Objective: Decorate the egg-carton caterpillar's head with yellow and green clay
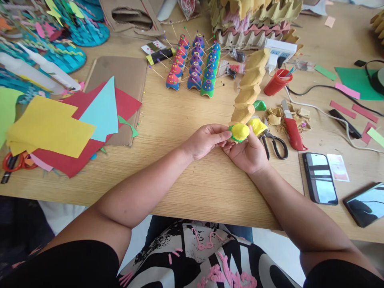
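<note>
Straight ahead, just past twelve o'clock: a careful two-handed hold

We have the near end of the egg-carton strip (pixel 247 94) between our hands, its bare tan cups running away from us between twelve and one o'clock. On that end cup sits a yellow cap (pixel 240 131), with a green band (pixel 239 140) showing beneath it. Our left hand (pixel 208 140) pinches at nine o'clock, thumb and forefinger closed on the edge; our right hand (pixel 253 156) grips the three o'clock side, thumb up against the cap, other fingers tucked low, and we can't make out all of their tips.

How does it handle? Light, we reckon: dry pulp, fairly stiff, yet easy to crease or tear at the narrow joins between cups. The cap looks like modelling clay, so we judge it soft and quick to take a thumbprint. Best purchase is low on the cardboard edge, both sides at once, a finger under the cup and hardly any squeeze on the yellow.

Out at two o'clock, just beside the right thumb, lies a yellow wrapped lump (pixel 257 126), with black-handled scissors (pixel 272 136) next to it; up at eleven, well apart, three decorated strips (pixel 195 69) stand in rows.
</note>
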### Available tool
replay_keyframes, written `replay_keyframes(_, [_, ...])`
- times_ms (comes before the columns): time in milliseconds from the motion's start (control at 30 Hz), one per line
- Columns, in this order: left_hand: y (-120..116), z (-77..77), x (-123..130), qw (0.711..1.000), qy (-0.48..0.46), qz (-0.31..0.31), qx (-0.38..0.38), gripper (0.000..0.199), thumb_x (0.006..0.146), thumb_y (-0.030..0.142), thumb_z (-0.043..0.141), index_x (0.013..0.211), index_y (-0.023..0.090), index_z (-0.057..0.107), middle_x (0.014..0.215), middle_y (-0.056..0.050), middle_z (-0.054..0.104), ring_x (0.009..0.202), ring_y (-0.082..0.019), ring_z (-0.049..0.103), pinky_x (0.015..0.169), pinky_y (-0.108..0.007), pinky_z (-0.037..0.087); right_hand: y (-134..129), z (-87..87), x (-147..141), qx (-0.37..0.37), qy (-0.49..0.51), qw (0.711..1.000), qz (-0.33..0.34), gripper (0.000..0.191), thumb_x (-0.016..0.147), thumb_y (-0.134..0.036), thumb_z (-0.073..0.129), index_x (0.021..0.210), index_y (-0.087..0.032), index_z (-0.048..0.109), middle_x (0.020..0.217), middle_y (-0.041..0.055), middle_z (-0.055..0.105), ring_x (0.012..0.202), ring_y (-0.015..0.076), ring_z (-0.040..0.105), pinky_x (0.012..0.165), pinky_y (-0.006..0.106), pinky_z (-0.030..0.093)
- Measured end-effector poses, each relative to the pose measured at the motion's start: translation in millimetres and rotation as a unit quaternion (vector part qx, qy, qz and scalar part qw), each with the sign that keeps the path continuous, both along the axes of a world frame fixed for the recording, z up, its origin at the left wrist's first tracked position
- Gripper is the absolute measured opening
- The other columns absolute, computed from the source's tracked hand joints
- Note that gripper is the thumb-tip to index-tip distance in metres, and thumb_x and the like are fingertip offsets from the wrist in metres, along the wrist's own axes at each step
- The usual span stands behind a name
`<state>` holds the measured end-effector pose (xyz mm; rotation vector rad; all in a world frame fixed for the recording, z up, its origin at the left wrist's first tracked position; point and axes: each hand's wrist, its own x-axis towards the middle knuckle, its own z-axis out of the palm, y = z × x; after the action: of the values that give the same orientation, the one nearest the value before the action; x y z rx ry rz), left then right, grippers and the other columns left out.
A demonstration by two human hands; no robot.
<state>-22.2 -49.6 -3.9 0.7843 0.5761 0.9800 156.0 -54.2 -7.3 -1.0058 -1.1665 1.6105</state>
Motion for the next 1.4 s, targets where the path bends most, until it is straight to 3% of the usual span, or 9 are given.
replay_keyframes(167, [0.9, -1.8, -0.1, 0.998, 0.019, 0.016, 0.051, 0.043, 0.073, 0.057, 0.099, 0.084, 0.018, 0.086, 0.075, 0.0, 0.075, 0.067, -0.006, 0.059, 0.069, -0.023, 0.049, 0.4, -1.7, 1.4, -0.036, 0.05, 0.998, 0.01, 0.047, 0.1, -0.074, 0.061, 0.098, -0.028, 0.07, 0.096, 0.0044, 0.078, 0.081, 0.0215, 0.068, 0.079, 0.042, 0.064])
replay_keyframes(400, [1.1, -2.9, 0.7, 1.0, -0.004, -0.005, 0.001, 0.054, 0.068, 0.066, 0.099, 0.082, 0.017, 0.082, 0.077, -0.001, 0.076, 0.075, -0.009, 0.068, 0.075, -0.024, 0.055, -0.9, 3.3, -0.7, -0.132, 0.19, 0.973, -0.002, 0.032, 0.102, -0.058, 0.071, 0.096, -0.027, 0.076, 0.091, 0.0002, 0.078, 0.082, 0.0155, 0.069, 0.079, 0.029, 0.063])
replay_keyframes(767, [0.9, -2.5, 0.5, 1.0, 0.009, 0.02, 0.014, 0.048, 0.066, 0.059, 0.102, 0.085, 0.018, 0.086, 0.08, -0.001, 0.08, 0.072, -0.008, 0.068, 0.075, -0.023, 0.056, -2.5, 7.2, -2.3, -0.155, 0.198, 0.968, -0.008, 0.028, 0.1, -0.054, 0.075, 0.093, -0.027, 0.077, 0.09, -0.0005, 0.078, 0.08, 0.0141, 0.068, 0.077, 0.027, 0.061])
replay_keyframes(900, [0.3, -0.5, -0.8, 1.0, -0.007, 0.001, -0.005, 0.049, 0.065, 0.06, 0.102, 0.082, 0.018, 0.085, 0.076, 0.0, 0.079, 0.07, -0.007, 0.068, 0.074, -0.022, 0.057, -2.2, 6.3, -1.2, -0.151, 0.2, 0.968, 0.005, 0.029, 0.099, -0.055, 0.077, 0.092, -0.027, 0.078, 0.09, -0.0002, 0.079, 0.081, 0.0144, 0.069, 0.077, 0.028, 0.062])
replay_keyframes(1400, [1.2, -3.4, -2.2, 0.999, -0.038, 0.014, -0.035, 0.045, 0.07, 0.054, 0.102, 0.081, 0.016, 0.081, 0.079, -0.002, 0.079, 0.074, -0.013, 0.071, 0.072, -0.028, 0.059, -3.5, 1.5, 0.2, -0.127, 0.185, 0.974, 0.025, 0.031, 0.089, -0.056, 0.087, 0.104, -0.031, 0.077, 0.105, -0.0016, 0.08, 0.09, 0.0164, 0.069, 0.078, 0.03, 0.063])
